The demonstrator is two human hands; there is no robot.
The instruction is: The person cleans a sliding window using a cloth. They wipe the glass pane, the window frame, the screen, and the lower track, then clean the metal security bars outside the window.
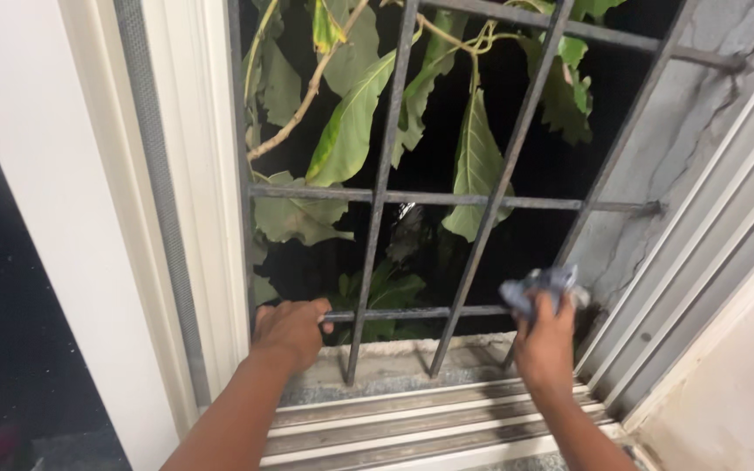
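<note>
Wiping of the window grille [447,200] is in hand. The right hand [544,342] presses a crumpled blue-grey cloth [541,285] against the lowest crossbar [416,312], by the cracked wall; the left hand [290,329] grips that bar's other end. Continuing probably calls for sliding leftward along dark, dull metal.

Home window opening, seen from inside at night. Indicated by white painted frame [198,174], sliding-window tracks [412,419] along sill, dark metal security grille [447,199], cracked plastered reveal [700,105]. Leafy branches [351,122] seen outside against darkness.
</note>
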